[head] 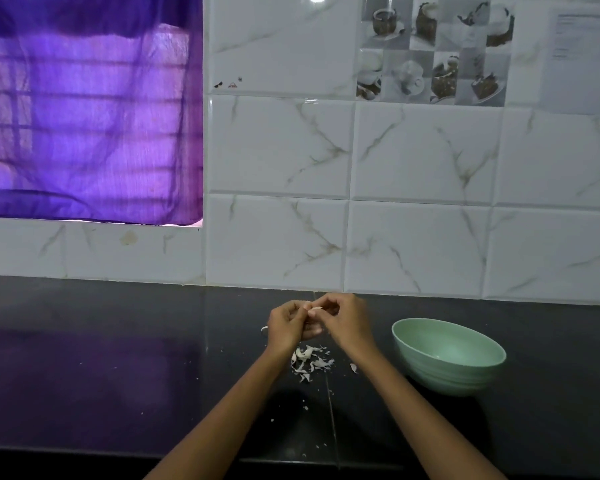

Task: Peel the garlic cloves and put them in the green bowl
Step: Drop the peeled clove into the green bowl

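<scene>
My left hand [286, 325] and my right hand [343, 322] meet above the dark counter, fingers curled around a small pale garlic clove [314, 309] pinched between them. Most of the clove is hidden by my fingers. The green bowl [447, 355] stands on the counter to the right of my hands, and the part of its inside that I can see holds nothing. A heap of white garlic peels [310, 362] lies on the counter just below my hands. A small pale piece [264, 329] peeks out left of my left hand.
The black counter [118, 375] runs left and right, with its front edge near the bottom of the view. A white marble-patterned tiled wall [413, 202] rises right behind my hands. A purple curtain [84, 116] covers a window at the upper left.
</scene>
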